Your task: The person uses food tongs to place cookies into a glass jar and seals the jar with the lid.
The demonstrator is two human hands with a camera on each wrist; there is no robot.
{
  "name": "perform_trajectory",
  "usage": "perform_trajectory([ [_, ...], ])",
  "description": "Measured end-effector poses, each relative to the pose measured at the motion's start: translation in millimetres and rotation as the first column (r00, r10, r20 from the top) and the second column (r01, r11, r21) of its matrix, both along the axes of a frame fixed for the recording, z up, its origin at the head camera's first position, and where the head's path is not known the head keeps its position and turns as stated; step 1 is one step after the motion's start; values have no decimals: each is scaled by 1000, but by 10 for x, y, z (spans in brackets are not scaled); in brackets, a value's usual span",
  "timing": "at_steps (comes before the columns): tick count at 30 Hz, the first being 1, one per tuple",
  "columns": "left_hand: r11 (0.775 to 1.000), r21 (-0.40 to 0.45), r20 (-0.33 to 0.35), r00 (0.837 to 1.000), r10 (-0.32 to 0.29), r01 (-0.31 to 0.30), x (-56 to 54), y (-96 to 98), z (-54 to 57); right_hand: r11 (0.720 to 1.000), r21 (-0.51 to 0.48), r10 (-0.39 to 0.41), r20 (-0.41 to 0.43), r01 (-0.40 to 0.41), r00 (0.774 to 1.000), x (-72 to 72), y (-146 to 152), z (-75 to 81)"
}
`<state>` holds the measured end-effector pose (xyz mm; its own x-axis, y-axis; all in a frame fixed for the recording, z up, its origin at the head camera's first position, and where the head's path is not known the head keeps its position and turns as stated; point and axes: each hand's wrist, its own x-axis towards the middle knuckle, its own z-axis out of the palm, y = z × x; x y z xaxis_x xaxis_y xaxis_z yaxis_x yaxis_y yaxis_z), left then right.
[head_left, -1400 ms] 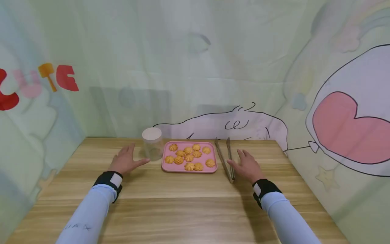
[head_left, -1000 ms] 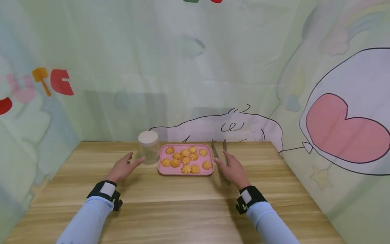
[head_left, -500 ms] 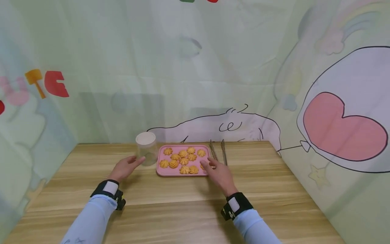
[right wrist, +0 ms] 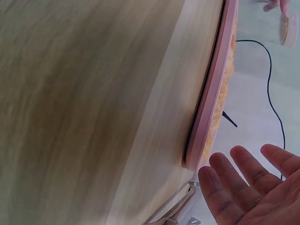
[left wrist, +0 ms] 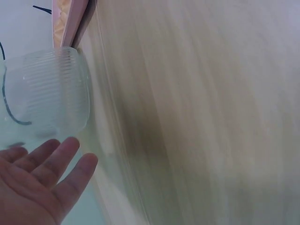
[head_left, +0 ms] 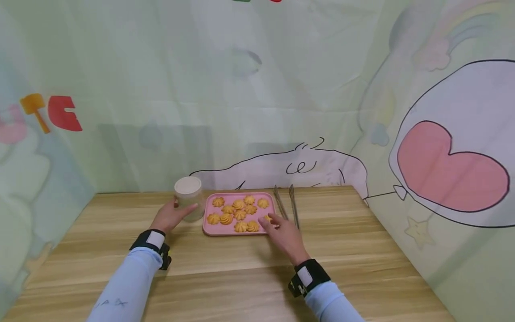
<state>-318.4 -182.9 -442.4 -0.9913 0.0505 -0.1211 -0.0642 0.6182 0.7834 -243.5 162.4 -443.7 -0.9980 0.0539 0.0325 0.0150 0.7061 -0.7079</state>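
Note:
A clear ribbed jar [head_left: 195,209] with a white lid [head_left: 187,185] stands on the table at the left of the tray. My left hand [head_left: 169,216] is right at the jar's near left side, its thumb across the jar's front in the head view; its fingers [left wrist: 70,180] look straight and spread in the left wrist view. Several piped, flower-shaped cookies [head_left: 240,214] lie on a pink tray [head_left: 237,232]. Over the tray's front right corner is my right hand [head_left: 284,236], fingers [right wrist: 246,166] extended and holding nothing. It hides part of one cookie.
Metal tongs [head_left: 295,208] lie just right of the tray, arms spread toward the back, their near end behind my right hand. A printed curtain [head_left: 141,98] rises behind the wooden table [head_left: 225,286] and along both sides.
My right hand has moved left from beyond the tongs to the tray's right corner. My left hand has come closer to the jar. The view has shifted slightly; jar, tray and tongs stay put.

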Motion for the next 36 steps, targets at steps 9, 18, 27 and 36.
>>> perform_trajectory([
  [9,992,106,-104,992,74,-63,-127,93,-84,1000,-7,0,18,0,1000,13,3,-28],
  [18,979,152,-144,977,159,-137,-135,162,-111,1000,6,-2,15,2,1000,50,7,-16],
  [27,984,128,-146,979,145,-127,-40,116,-94,1000,28,11,4,-12,1000,87,16,7],
  [36,986,102,-133,981,145,-132,194,50,-16,998,46,38,-13,-38,999,126,7,-2],
])
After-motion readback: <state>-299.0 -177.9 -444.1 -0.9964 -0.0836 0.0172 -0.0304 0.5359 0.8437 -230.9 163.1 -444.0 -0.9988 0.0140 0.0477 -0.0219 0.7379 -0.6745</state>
